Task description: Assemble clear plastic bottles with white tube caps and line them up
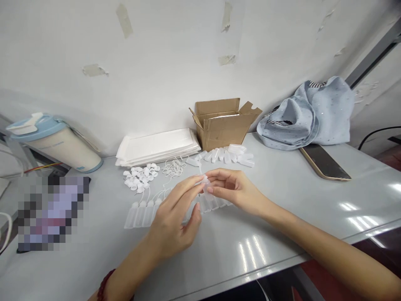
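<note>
My right hand [232,187] pinches a small translucent plastic tube [206,184] between thumb and fingers, holding it above the table. The stretched fingertips of my left hand [177,215] touch the tube's upper end, while its thumb stays apart. Beneath both hands runs a row of similar tubes [138,216], some with white cords at their tops; the hands hide part of it. Farther back are a pile of small white caps [140,177], a tangle of white cord [174,167] and several loose translucent tubes [230,154].
Against the wall stand a stack of white flat packs [159,146] and an open cardboard box [224,131]. A light blue fabric bag [328,113] and a phone [326,162] lie at the right. At the left are a tumbler [62,142] and a pixelated object [56,213].
</note>
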`<state>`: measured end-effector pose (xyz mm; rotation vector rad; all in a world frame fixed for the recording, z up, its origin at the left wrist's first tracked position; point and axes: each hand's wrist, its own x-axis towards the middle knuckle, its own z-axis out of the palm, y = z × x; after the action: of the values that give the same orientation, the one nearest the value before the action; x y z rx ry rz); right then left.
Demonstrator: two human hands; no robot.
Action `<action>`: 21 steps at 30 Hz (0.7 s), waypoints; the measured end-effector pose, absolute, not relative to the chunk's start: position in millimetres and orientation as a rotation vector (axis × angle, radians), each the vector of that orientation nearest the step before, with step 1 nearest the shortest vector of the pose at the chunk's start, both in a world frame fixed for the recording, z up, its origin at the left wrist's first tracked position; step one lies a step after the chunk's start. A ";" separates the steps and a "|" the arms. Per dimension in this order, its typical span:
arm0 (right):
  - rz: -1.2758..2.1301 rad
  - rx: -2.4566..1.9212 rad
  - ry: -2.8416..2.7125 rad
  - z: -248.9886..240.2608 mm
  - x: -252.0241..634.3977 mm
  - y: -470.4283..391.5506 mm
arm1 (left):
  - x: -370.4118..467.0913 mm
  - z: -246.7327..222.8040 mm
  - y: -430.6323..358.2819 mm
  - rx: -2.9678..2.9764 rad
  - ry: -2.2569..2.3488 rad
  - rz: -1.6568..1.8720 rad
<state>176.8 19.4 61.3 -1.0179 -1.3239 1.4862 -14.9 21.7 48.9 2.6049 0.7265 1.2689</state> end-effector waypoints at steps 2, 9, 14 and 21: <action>1.488 -0.993 -1.328 60.9 176.3 19.5 | -14.5 46.8 21.3 2.622 0.686 1.229; 1.496 -0.963 -1.318 58.5 178.0 19.9 | -13.7 42.0 22.6 2.674 0.710 1.239; 1.554 -0.901 -1.338 59.7 180.0 19.9 | -15.1 42.6 22.0 2.663 0.809 1.302; 1.704 -0.804 -1.288 58.3 180.9 21.1 | -11.1 43.0 23.9 2.709 0.839 1.264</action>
<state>180.9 21.1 58.3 -0.8042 -1.2880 1.7036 -11.1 23.9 43.0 2.7091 0.8387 1.2639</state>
